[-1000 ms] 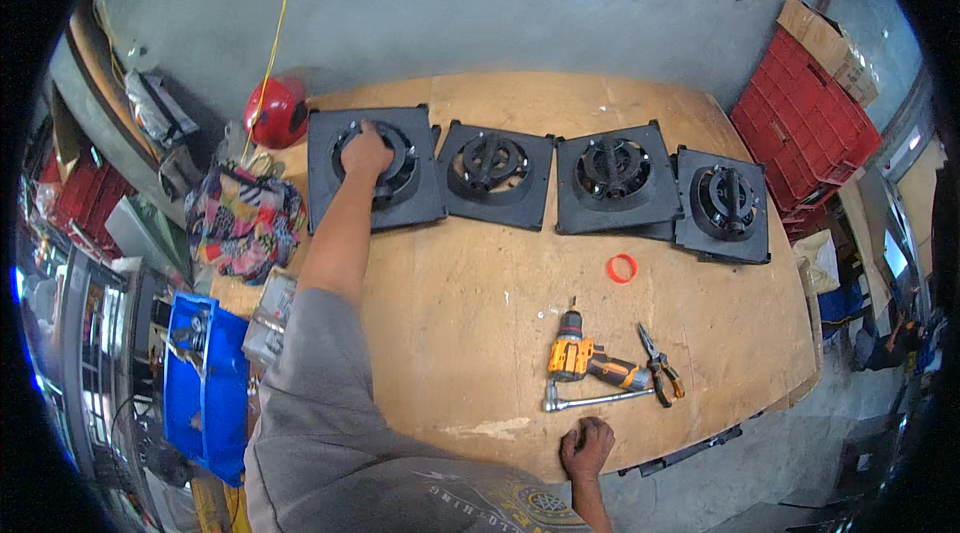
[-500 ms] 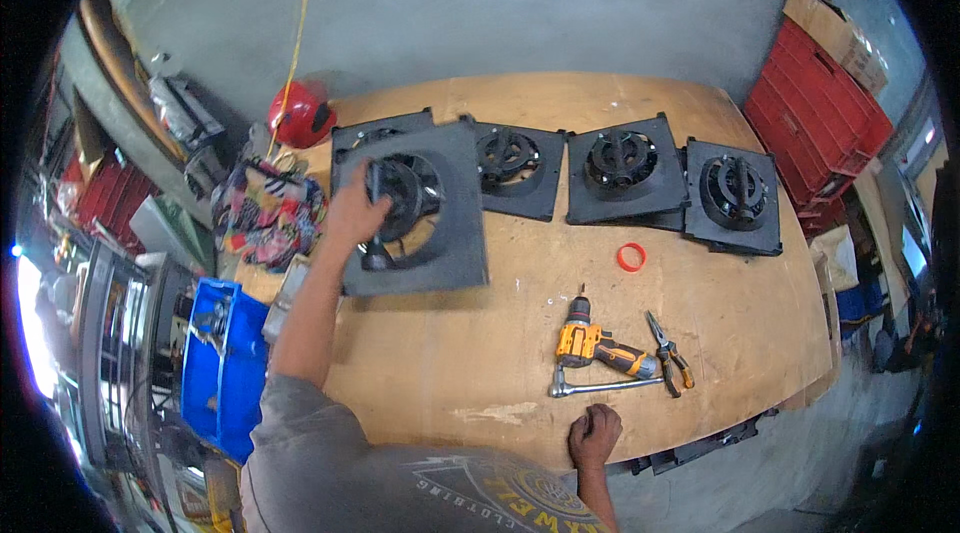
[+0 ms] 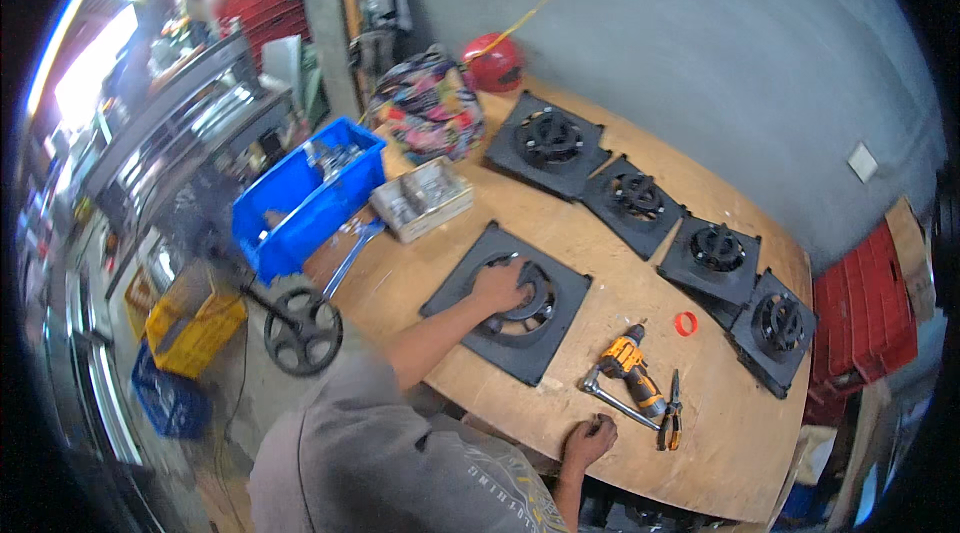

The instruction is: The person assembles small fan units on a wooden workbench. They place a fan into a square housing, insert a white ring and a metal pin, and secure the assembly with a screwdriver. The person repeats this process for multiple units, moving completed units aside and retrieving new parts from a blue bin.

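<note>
Over the near left part of the worktop (image 3: 630, 288), the left hand (image 3: 498, 291) is resting at the centre of a square black panel (image 3: 520, 348), its grip closing around the round hub. The panel is lying roughly flat, one corner pointing toward twelve o'clock, apart from the others.

Taking that panel as the dial's centre, a second black panel (image 3: 550, 138) is sitting at about half past twelve, and three more black panels (image 3: 716, 248) are running from two to three o'clock. An orange ring (image 3: 677, 323) is lying near three. A yellow-and-black drill (image 3: 632, 368) is lying at four, with a ratchet wrench (image 3: 618, 403) just beside it and pliers (image 3: 674, 418) near.

At five o'clock the right hand (image 3: 590, 440) is resting by the worktop's near edge; its fingers are curling inward, though I cannot tell whether that grip is pinching anything.

A compartmented box (image 3: 435, 223) is standing at eleven, and a blue bin (image 3: 310, 238) is sitting at ten.
</note>
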{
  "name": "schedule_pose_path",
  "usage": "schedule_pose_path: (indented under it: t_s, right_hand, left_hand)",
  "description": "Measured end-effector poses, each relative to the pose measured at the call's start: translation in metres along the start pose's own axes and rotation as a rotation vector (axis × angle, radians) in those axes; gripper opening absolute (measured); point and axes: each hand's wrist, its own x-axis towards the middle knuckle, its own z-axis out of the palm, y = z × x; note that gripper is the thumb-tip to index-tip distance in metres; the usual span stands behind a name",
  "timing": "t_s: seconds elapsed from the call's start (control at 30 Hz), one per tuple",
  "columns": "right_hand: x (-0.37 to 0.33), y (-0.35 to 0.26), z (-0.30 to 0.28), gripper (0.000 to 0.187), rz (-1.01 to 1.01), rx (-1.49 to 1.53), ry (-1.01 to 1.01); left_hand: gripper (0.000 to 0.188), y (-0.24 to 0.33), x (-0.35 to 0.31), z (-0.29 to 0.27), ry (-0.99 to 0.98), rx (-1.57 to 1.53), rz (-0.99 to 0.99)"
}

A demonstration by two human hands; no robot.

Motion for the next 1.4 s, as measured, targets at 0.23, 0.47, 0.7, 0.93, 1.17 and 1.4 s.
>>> schedule_pose_path:
  t_s: [0.23, 0.47, 0.7, 0.93, 1.17, 1.4]
  right_hand:
    - [-0.003, 0.016, 0.010, 0.026, -0.041, 0.013, 0.034]
    - [-0.022, 0.001, 0.001, 0.030, -0.010, -0.006, 0.011]
    - [-0.020, -0.098, 0.063, 0.035, -0.082, 0.120, 0.075]
    - [0.074, -0.225, 0.157, 0.045, 0.097, 0.262, -0.054]
    - [0.093, -0.254, 0.159, 0.050, 0.137, 0.053, -0.185]
    - [0.099, -0.246, 0.167, 0.047, 0.108, 0.004, -0.156]
  left_hand:
    - [0.060, -0.034, -0.033, -0.084, 0.208, -0.112, 0.004]
    - [0.044, -0.197, -0.059, -0.208, 0.373, 0.003, -0.181]
    - [0.038, -0.353, 0.040, -0.302, 0.467, 0.143, -0.190]
    - [0.026, -0.424, 0.154, -0.282, -0.100, 0.495, -0.142]
    - [0.024, -0.434, 0.158, -0.245, -0.018, 0.368, -0.195]
    - [0.031, -0.415, 0.152, -0.267, -0.054, 0.301, -0.287]
